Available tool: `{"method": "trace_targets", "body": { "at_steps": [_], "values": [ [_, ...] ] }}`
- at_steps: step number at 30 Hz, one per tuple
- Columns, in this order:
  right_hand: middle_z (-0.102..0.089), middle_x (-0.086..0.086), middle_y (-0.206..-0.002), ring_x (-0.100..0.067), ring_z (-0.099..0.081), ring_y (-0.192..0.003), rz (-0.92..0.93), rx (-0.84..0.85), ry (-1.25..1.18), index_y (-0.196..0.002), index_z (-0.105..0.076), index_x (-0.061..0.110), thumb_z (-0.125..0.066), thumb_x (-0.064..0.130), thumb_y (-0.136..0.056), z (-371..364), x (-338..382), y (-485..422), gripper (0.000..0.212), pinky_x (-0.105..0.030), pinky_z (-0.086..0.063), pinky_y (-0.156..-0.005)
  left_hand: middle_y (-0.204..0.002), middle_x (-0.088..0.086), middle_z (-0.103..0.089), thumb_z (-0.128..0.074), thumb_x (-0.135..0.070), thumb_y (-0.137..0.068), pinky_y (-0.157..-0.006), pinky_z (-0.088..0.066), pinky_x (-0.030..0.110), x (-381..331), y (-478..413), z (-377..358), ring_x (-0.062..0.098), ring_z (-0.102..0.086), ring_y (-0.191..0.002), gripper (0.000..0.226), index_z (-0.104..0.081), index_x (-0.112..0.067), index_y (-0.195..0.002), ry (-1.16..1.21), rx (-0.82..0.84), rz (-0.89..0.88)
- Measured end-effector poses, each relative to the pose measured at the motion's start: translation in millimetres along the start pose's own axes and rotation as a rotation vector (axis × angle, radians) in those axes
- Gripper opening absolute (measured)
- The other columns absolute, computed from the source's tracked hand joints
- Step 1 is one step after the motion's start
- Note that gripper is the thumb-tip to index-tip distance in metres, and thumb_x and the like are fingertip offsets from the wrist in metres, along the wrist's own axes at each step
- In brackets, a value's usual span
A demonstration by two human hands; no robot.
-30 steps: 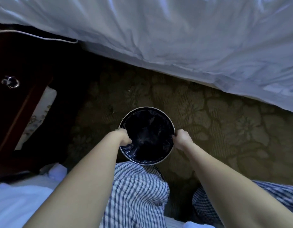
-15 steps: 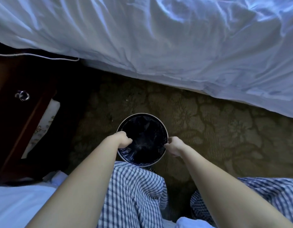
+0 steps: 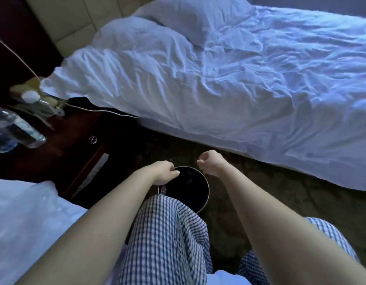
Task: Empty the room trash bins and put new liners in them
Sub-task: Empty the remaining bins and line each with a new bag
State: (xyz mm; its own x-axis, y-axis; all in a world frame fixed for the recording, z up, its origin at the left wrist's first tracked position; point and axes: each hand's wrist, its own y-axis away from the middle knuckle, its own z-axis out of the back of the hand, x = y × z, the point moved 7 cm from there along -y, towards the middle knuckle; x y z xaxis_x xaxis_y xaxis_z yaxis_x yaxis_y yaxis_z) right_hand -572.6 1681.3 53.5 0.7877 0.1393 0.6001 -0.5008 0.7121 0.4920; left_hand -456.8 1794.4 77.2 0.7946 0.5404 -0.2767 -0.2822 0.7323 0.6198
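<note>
A round trash bin (image 3: 208, 192) with a black liner (image 3: 188, 187) sits on the carpet (image 3: 260, 202) directly under both hands. The left hand (image 3: 164, 173) pinches its rim. The right hand (image 3: 211, 163), curled and holding nothing, hovers just above the rim, apart from the left.

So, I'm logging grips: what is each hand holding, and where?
The left hand pinches the trash bin at its far-left rim; the right hand is curled, holding nothing visible.

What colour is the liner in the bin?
Black. The liner shows best in the head view, inside the metal-rimmed bin.
</note>
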Motion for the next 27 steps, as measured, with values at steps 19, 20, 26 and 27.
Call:
{"method": "trace_targets", "body": {
  "at_steps": [19, 20, 26, 27],
  "values": [
    [-0.068, -0.013, -0.103, -0.025, -0.068, -0.087, 0.250, 0.168, 0.160, -0.115, -0.059, 0.004, -0.045, 0.022, -0.097, -122, 181, 121, 0.029, -0.030, -0.052, -0.066, -0.148, 0.008, -0.032, -0.040, -0.051, -0.095, -0.107, -0.024, 0.042, 171, 183, 73, 0.028, -0.029, -0.137, 0.059, -0.032, -0.017, -0.143, -0.288, -0.358, 0.241],
    [-0.066, -0.013, -0.106, -0.024, -0.067, -0.087, 0.238, 0.198, 0.146, -0.121, -0.056, 0.005, -0.043, 0.025, -0.098, -134, 188, 127, 0.033, -0.030, -0.052, -0.065, -0.153, 0.008, -0.023, -0.040, -0.053, -0.095, -0.111, -0.019, 0.043, 184, 190, 73, 0.027, -0.019, -0.142, 0.064, -0.027, -0.017, -0.146, -0.302, -0.384, 0.263],
    [-0.036, -0.010, -0.147, -0.031, -0.056, -0.112, 0.124, 0.390, 0.001, -0.149, -0.023, 0.018, -0.037, 0.052, -0.097, -198, 209, 162, 0.064, -0.043, -0.054, -0.079, -0.159, 0.008, 0.000, -0.029, -0.059, -0.095, -0.116, -0.001, 0.047, 231, 231, 80, 0.023, 0.006, -0.147, 0.072, -0.013, -0.015, -0.150, -0.467, -0.561, 0.297],
    [-0.033, -0.009, -0.150, -0.031, -0.054, -0.115, 0.117, 0.416, -0.015, -0.151, -0.018, 0.020, -0.041, 0.056, -0.094, -207, 211, 165, 0.071, -0.044, -0.055, -0.081, -0.159, 0.008, 0.001, -0.029, -0.059, -0.095, -0.116, 0.000, 0.047, 236, 238, 83, 0.023, 0.007, -0.147, 0.072, -0.013, -0.015, -0.150, -0.487, -0.603, 0.300]
  ]
}}
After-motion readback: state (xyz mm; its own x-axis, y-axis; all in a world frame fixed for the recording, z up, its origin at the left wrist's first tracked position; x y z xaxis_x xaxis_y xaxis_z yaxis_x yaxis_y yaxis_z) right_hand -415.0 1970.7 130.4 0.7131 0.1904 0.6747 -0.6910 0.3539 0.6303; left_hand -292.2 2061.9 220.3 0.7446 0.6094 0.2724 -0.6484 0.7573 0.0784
